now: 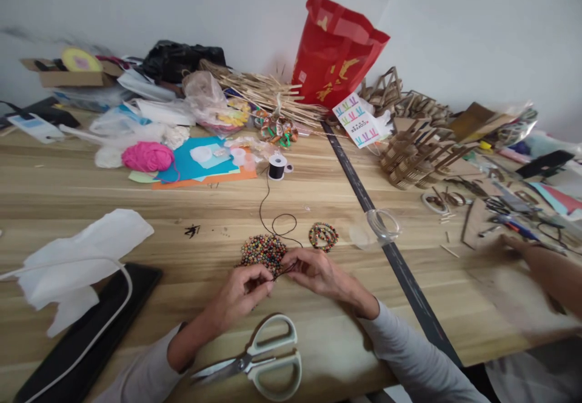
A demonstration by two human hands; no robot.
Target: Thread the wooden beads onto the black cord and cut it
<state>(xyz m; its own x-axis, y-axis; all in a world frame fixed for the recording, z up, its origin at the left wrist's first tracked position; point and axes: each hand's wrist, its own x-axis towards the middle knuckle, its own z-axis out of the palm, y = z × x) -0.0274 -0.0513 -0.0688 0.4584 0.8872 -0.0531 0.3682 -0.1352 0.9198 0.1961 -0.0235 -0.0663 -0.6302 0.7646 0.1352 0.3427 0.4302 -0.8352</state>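
Note:
My left hand [242, 291] and my right hand [318, 273] meet fingertip to fingertip over the near edge of a pile of multicoloured beads [264, 251]. A thin black cord [262, 203] runs from a white spool [277, 166], loops on the table and reaches my right fingers. Both hands pinch the cord between thumb and fingers. Any bead on it is too small to make out. A beaded bracelet [324, 236] lies coiled right of the pile. Scissors with pale green handles [273, 357] lie partly open nearer to me, below my hands.
Black tablet-like slab [86, 336] with white cable and paper [91, 251] at left. Pink yarn [148, 157], blue sheets and a red bag [339, 51] stand behind. Clear line coil [383, 226], wooden baskets [409, 154] and another person's blurred hand [522, 248] are at right.

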